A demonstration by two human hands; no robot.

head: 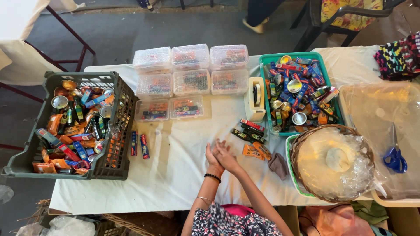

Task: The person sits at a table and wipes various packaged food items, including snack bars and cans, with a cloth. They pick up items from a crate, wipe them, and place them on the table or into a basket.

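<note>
White cloth covered the desk [175,175]. Head view: left hand [213,156] and right hand [226,156] lay pressed together, fingers flat, holding nothing as far as I could tell. Nearest, just right, lay orange sachets [257,151] and dark packets [249,132]: probably light, crinkly, best pinched by an edge.

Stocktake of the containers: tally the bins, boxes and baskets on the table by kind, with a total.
Clear lidded plastic boxes: 8
Dark slatted crate: 1
Green tray: 1
Wicker basket: 1
Large translucent tub: 1
Total: 12
</note>
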